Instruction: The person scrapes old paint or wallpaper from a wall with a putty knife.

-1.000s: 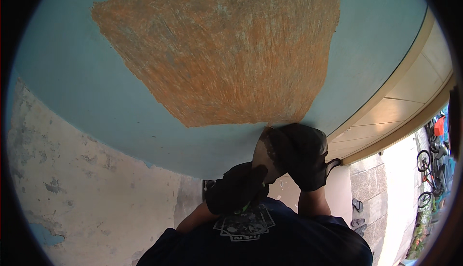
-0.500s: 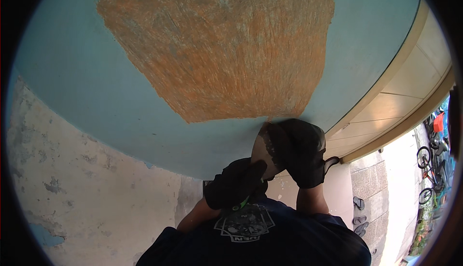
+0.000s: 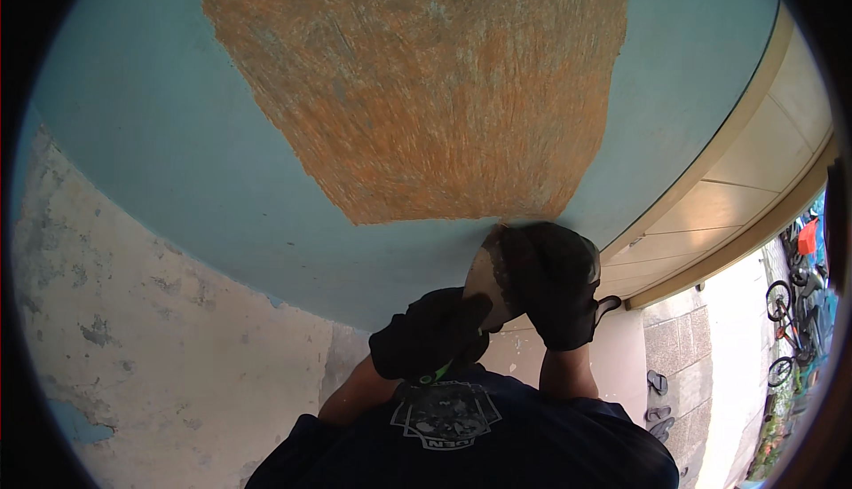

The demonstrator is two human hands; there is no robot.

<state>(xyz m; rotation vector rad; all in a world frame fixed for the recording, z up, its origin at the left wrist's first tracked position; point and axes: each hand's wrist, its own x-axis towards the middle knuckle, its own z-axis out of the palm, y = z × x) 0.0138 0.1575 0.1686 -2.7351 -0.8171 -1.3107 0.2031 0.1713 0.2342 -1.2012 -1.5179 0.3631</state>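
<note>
Daylight strongest at right; pavement (image 3: 729, 347) burnt out to white, soft sheen on cream panels (image 3: 701, 209). Blue wall (image 3: 373, 267) dimmer, evenly lit, faint shadow beside right hand (image 3: 555, 285). Left hand (image 3: 426, 334) and shirt (image 3: 559, 436) near black, little detail. Orange patch (image 3: 444, 107) crisp. Fisheye bows straight edges; corners black. Bikes (image 3: 790, 334), far right, soft.

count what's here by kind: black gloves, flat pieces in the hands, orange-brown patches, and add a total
Black gloves, left and right: 2
Curved-edged flat piece: 1
Orange-brown patch: 1
Total: 4
</note>
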